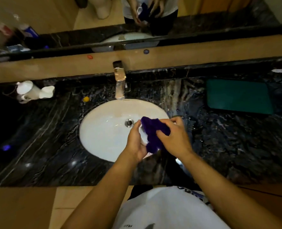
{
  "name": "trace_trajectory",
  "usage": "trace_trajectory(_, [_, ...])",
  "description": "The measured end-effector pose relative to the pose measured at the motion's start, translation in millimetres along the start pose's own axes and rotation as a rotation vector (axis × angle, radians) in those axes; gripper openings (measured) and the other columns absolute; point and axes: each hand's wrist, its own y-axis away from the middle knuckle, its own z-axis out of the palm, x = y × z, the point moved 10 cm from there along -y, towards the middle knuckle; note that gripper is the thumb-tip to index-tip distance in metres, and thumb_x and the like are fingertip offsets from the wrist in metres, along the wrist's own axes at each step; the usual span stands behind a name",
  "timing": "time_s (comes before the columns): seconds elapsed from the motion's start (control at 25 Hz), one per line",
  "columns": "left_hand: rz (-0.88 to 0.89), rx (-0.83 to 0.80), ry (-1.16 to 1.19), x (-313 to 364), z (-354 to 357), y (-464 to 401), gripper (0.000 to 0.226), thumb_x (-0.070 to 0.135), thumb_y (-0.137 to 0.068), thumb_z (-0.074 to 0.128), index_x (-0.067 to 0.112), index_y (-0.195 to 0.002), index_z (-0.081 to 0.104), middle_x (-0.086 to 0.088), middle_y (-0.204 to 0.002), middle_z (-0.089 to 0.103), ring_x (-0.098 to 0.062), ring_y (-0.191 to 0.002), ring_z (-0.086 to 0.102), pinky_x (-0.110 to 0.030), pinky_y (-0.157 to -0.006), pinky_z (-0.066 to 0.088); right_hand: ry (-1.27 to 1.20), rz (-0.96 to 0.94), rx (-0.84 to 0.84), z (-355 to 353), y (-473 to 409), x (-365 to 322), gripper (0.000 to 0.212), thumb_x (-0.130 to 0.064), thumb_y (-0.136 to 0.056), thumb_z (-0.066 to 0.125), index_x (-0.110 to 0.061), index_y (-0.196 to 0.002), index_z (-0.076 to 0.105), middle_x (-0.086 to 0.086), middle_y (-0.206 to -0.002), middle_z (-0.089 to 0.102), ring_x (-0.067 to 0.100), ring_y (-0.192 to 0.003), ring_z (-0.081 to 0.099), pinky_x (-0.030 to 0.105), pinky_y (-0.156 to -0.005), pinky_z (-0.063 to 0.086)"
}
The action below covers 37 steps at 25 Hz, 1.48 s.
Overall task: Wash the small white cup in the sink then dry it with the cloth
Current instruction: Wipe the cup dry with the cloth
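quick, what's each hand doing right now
Left hand: closed around the small white cup.
Right hand: closed on the purple cloth, pressing it against the cup.

Glossy marble counter [46, 138], fuzzy cloth [155, 131]

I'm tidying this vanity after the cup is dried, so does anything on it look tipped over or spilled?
Yes. At the counter's far left, a white container lies on its side rather than upright. Water droplets speckle the dark stone right of the sink. Otherwise, the left hand and right hand hold the cup and purple cloth normally.
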Motion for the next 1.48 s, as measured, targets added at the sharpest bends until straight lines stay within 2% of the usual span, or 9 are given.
trace_trajectory(0.2, [0.016, 0.191, -0.239, 25.5, -82.1, 29.6, 0.050, 0.056, -0.097, 0.051, 0.012, -0.111, 0.071, -0.015, -0.105, 0.077, -0.031, -0.097, 0.071, -0.045, -0.088, 0.058, 0.626, -0.083, -0.062, 89.0, 28.3, -61.3, 0.027, -0.035, -0.092, 0.057, -0.024, -0.114, 0.069, 0.006, -0.104, 0.050, 0.032, -0.076, 0.065, 0.037, -0.064, 0.051])
trace_trajectory(0.28, [0.049, 0.218, -0.351, 33.4, -94.9, 38.2, 0.047, 0.053, -0.099, 0.046, 0.014, -0.110, 0.070, -0.016, -0.113, 0.075, -0.032, -0.104, 0.070, -0.050, -0.095, 0.056, 0.431, -0.032, -0.071, 101.7, 33.8, -66.6, 0.026, -0.033, -0.092, 0.062, -0.024, -0.114, 0.072, 0.005, -0.102, 0.057, 0.031, -0.084, 0.066, 0.036, -0.070, 0.052])
trace_trajectory(0.4, [0.057, 0.210, -0.379, 50.0, -97.1, 48.8, 0.043, 0.052, -0.101, 0.043, 0.017, -0.101, 0.069, -0.013, -0.103, 0.075, -0.030, -0.093, 0.072, -0.044, -0.079, 0.062, -0.057, 0.099, -0.080, 101.3, 36.1, -59.3, 0.020, -0.026, -0.086, 0.076, -0.027, -0.106, 0.078, -0.005, -0.095, 0.072, 0.015, -0.088, 0.070, 0.031, -0.079, 0.058])
trace_trajectory(0.6, [0.118, 0.198, -0.363, 73.6, -90.0, 62.8, 0.040, 0.048, -0.097, 0.050, 0.015, -0.084, 0.069, -0.012, -0.085, 0.073, -0.028, -0.079, 0.071, -0.039, -0.075, 0.060, -0.136, -0.172, -0.368, 109.5, 35.4, -104.0, 0.019, -0.022, -0.088, 0.076, -0.038, -0.098, 0.078, -0.002, -0.093, 0.060, 0.007, -0.081, 0.064, 0.019, -0.077, 0.050])
trace_trajectory(0.8, [0.153, 0.216, -0.392, 84.2, -78.9, 65.1, 0.034, 0.036, -0.095, 0.054, 0.010, -0.095, 0.076, -0.012, -0.080, 0.076, -0.027, -0.069, 0.072, -0.032, -0.059, 0.057, 0.435, -0.566, -0.609, 100.6, 39.4, -149.7, 0.012, -0.033, -0.087, 0.068, -0.029, -0.094, 0.077, -0.009, -0.095, 0.060, 0.014, -0.087, 0.060, 0.032, -0.080, 0.051])
trace_trajectory(0.92, [0.148, 0.218, -0.468, 71.4, -66.9, 69.4, 0.030, 0.032, -0.094, 0.055, 0.008, -0.096, 0.073, -0.015, -0.075, 0.071, -0.028, -0.070, 0.066, -0.035, -0.062, 0.050, 0.762, -0.540, -0.686, 99.4, 43.9, -138.9, 0.024, -0.047, -0.088, 0.059, -0.031, -0.099, 0.074, -0.003, -0.104, 0.068, 0.022, -0.091, 0.064, 0.042, -0.077, 0.055])
trace_trajectory(1.12, [0.317, 0.227, -0.719, 88.3, -32.8, 74.5, 0.026, 0.027, -0.094, 0.046, 0.009, -0.091, 0.065, -0.019, -0.098, 0.066, -0.035, -0.087, 0.064, -0.045, -0.071, 0.053, 0.871, -0.450, -0.305, 85.3, 35.1, -126.7, 0.033, -0.044, -0.091, 0.054, -0.022, -0.110, 0.070, 0.005, -0.108, 0.067, 0.031, -0.087, 0.068, 0.035, -0.065, 0.043])
trace_trajectory(1.28, [0.110, 0.191, -0.509, 79.2, -37.6, 80.1, 0.026, 0.035, -0.096, 0.047, 0.013, -0.096, 0.060, -0.014, -0.089, 0.063, -0.030, -0.076, 0.058, -0.040, -0.060, 0.054, 0.724, -0.395, -0.062, 64.3, 35.6, -112.0, 0.037, -0.049, -0.093, 0.061, -0.024, -0.119, 0.065, 0.002, -0.109, 0.054, 0.026, -0.091, 0.063, 0.035, -0.064, 0.045])
trace_trajectory(1.48, [0.053, 0.156, -0.402, 81.6, -52.2, 86.3, 0.039, 0.046, -0.097, 0.049, 0.015, -0.114, 0.064, -0.017, -0.097, 0.078, -0.038, -0.091, 0.073, -0.054, -0.067, 0.062, 0.422, -0.483, 0.100, 37.2, 49.0, -114.5, 0.029, -0.039, -0.087, 0.075, -0.025, -0.112, 0.071, -0.002, -0.100, 0.055, 0.020, -0.079, 0.062, 0.035, -0.063, 0.056])
